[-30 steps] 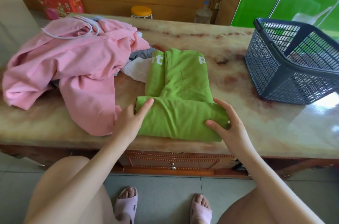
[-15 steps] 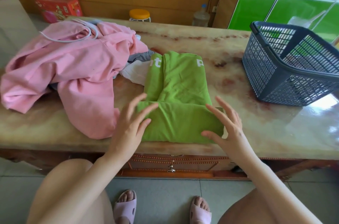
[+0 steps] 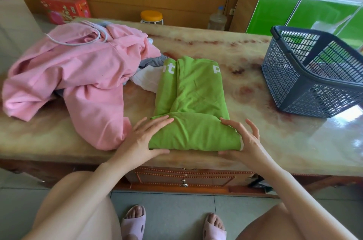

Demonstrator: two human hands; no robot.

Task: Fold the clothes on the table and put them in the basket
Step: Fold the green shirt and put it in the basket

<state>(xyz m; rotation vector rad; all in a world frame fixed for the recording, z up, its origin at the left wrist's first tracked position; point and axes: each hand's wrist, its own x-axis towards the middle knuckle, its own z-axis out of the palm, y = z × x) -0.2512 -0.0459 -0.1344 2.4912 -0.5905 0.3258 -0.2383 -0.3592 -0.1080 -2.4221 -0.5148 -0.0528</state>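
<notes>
Table: marble-patterned tabletop (image 3: 275, 141) carrying the clothes and the basket.
Heap: crumpled pink hooded sweatshirt (image 3: 78, 82) sprawled over the left half, unfolded; grey and white cloths (image 3: 147, 79) peek out at its right side.
Basket: dark grey plastic mesh basket (image 3: 284, 74) at the right edge; no clothing shows inside.
Garment: bright green cotton top (image 3: 192, 98) at the middle of the near edge, folded into a strip, near end turned over.
Hands: left hand (image 3: 143, 137) lies with straight, closed-up fingers on the fold's left end; right hand (image 3: 245, 141) has fingers spread, touching its right end.
Progress: early, by my judgement; the green top is nearly folded, nothing is in the basket, and the heap remains.
</notes>
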